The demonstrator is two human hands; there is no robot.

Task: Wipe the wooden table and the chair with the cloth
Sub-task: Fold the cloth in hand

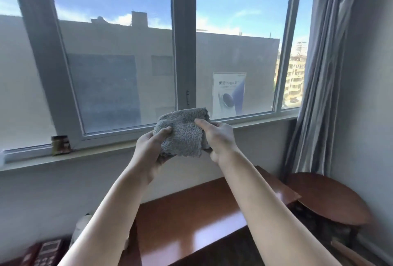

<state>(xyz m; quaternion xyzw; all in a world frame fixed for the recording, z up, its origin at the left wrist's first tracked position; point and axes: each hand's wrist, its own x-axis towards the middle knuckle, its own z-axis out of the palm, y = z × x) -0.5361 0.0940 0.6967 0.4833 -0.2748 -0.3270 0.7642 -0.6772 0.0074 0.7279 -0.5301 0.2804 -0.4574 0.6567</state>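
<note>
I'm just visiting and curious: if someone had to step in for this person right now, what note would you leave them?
Left hand: grips the grey cloth, thumb on top.
Right hand: pinches the cloth's right edge.
The cloth is held up in the air in front of the window sill, touching nothing else.
The wooden table is below the arms; a round wooden chair stands to its right by the curtain.
Done: cloth in hand; no wiping visible.
Left: wipe the table, then the chair.
</note>
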